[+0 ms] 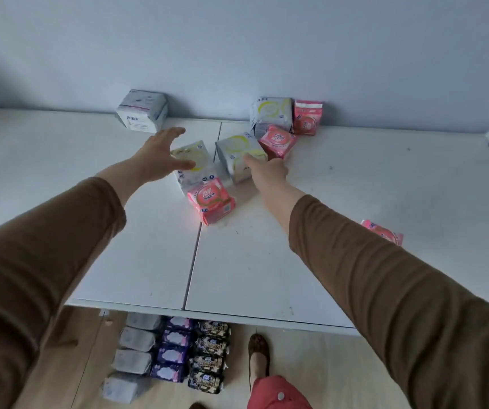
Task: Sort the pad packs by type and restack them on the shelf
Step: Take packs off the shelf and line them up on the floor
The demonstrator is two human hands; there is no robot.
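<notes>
Pad packs lie scattered on a white shelf top (266,276). My left hand (160,154) hovers with spread fingers over a grey-and-yellow pack (193,163). My right hand (266,169) touches a second grey-and-yellow pack (237,154); its fingers are partly hidden. A third grey-and-yellow pack (271,115) stands by the wall. Pink packs lie at the front (212,202), in the middle (277,141), by the wall (308,116) and at the right (383,231). A grey-white pack (142,112) sits at the back left.
Below the shelf edge, on the wood floor, stand rows of grey packs (132,361), purple packs (173,349) and dark packs (209,355). My foot in a brown shoe (259,352) is beside them. A pale wall (237,54) closes the back.
</notes>
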